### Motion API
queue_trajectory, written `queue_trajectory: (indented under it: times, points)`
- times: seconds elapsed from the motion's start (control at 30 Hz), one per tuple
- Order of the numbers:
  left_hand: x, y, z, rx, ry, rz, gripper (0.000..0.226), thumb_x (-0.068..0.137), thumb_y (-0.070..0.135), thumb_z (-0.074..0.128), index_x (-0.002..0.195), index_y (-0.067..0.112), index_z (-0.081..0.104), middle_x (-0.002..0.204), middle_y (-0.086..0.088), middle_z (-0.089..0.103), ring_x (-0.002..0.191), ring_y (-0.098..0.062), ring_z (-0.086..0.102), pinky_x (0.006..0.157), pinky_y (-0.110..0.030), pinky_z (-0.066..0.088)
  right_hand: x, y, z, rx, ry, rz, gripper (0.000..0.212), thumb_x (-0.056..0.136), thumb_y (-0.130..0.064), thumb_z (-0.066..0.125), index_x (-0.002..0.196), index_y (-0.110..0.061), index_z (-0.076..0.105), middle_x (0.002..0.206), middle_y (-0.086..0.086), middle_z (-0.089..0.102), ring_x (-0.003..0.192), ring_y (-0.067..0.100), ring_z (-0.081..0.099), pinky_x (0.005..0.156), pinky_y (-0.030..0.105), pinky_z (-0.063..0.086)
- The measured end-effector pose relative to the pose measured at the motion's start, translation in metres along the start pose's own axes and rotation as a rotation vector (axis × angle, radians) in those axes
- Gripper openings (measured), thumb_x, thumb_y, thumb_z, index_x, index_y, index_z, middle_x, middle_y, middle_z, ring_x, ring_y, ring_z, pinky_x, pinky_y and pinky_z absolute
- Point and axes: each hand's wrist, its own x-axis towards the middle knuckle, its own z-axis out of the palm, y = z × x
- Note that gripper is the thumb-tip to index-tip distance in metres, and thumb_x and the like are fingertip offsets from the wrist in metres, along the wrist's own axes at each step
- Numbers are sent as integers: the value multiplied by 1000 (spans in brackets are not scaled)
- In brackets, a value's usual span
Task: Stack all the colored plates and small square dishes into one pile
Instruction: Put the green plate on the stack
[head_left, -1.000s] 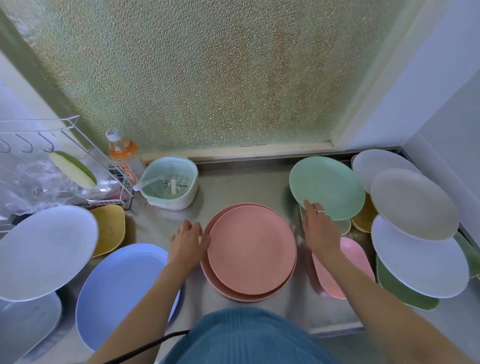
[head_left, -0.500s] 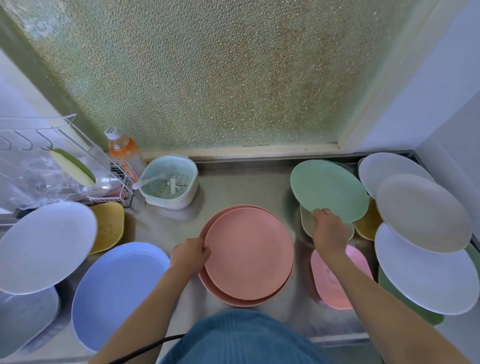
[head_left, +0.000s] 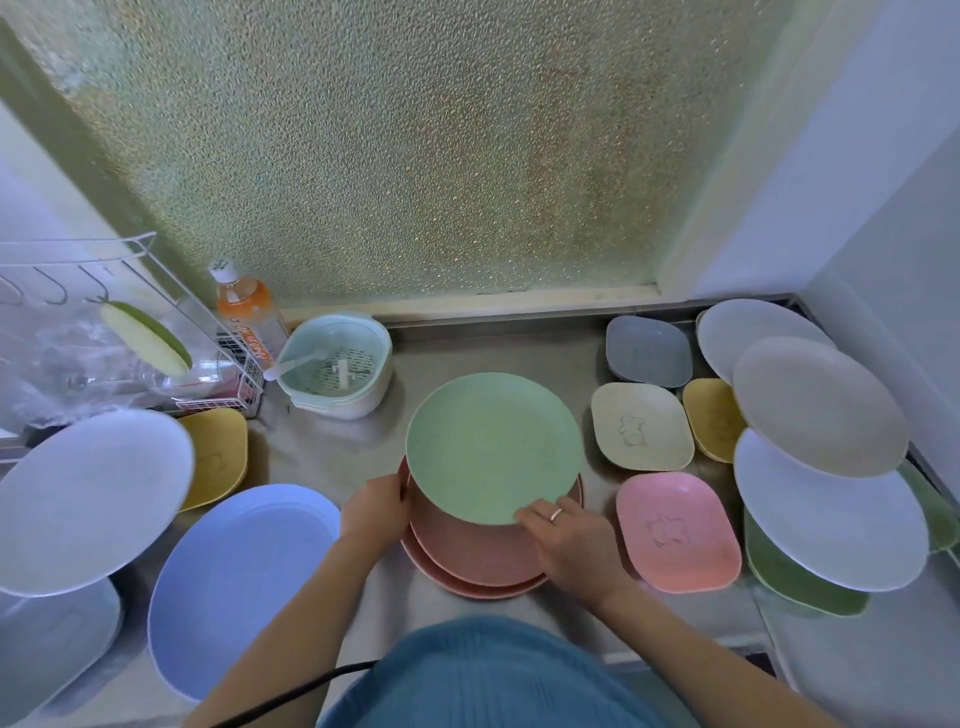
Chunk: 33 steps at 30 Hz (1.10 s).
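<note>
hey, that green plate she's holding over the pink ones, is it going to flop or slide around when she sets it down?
Probably stiff: the green plate stays flat though the right hand grips only its near rim. Likely light, since one hand carries it. Its matte surface suggests little sliding on the pink plates.

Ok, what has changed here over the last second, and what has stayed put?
The right hand, which reached for the green plate at the right, has gripped its rim and carried it left over the pink plates. That uncovered the beige square dish and grey square dish. The left hand has closed on the pink plates' left rim. The blue plate and pink square dish stayed put.
</note>
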Motion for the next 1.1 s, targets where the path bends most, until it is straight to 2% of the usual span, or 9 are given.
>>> queue_trajectory:
  times: [0.1,0.27,0.47,0.53,0.63,0.73,0.83,0.93,1.1]
  points:
    - [0,-1,-2,-10,4,-12,41,96,37,33,96,8,63,104,-14,67,95,-34,62,73,-33,44,-13,-5,4,36,-55,-40,26,75,-12,49,84,-23,71,74,-9,67,60,16,57,43,23,41]
    - [3,2,-7,-15,-21,-37,26,92,27,39,78,10,52,94,-13,64,81,-29,56,70,-30,43,-34,0,3,79,-165,-116,26,76,-14,50,88,-23,70,77,-8,67,63,15,58,45,22,42]
    - [11,6,-12,-35,-22,-52,24,91,21,37,74,9,48,92,-16,66,79,-31,61,71,-33,49,-40,-6,-1,155,-239,-111,27,75,-18,50,88,-27,72,78,-11,66,63,11,58,46,19,40]
    - [13,4,-12,-68,-29,-67,26,90,21,37,68,11,47,86,-17,68,78,-33,65,72,-35,53,-39,-7,0,191,-269,-93,26,72,-13,59,91,-26,71,81,-11,66,66,11,58,48,19,43]
    - [11,4,-9,-88,21,-68,33,94,25,35,67,10,46,84,-18,66,76,-34,62,70,-34,50,-36,-9,3,257,-297,-54,31,65,-8,70,91,-24,72,82,-10,68,67,12,60,49,20,46]
    - [8,6,-6,-71,42,-41,32,96,30,36,75,8,45,82,-13,57,75,-30,52,66,-32,40,-34,-12,5,333,-326,8,28,71,-9,57,90,-22,72,82,-8,69,68,13,61,47,18,48]
    - [7,5,-6,-41,36,-22,24,94,27,39,81,8,46,81,-8,53,74,-29,50,65,-31,38,-31,-15,5,374,-357,52,23,78,-15,53,89,-21,73,80,-6,68,69,15,63,48,19,50]
    - [9,5,-6,-30,36,-14,21,93,25,39,80,9,43,82,-9,53,74,-29,51,64,-30,39,-28,-15,4,378,-382,70,28,83,-27,46,89,-22,73,80,-5,66,71,16,64,51,21,52]
    - [9,4,-6,44,56,-9,23,94,27,38,79,10,41,91,-15,63,74,-30,52,65,-31,41,-27,-16,5,389,-406,80,29,85,-31,47,95,-20,71,86,-4,66,78,16,63,59,24,54]
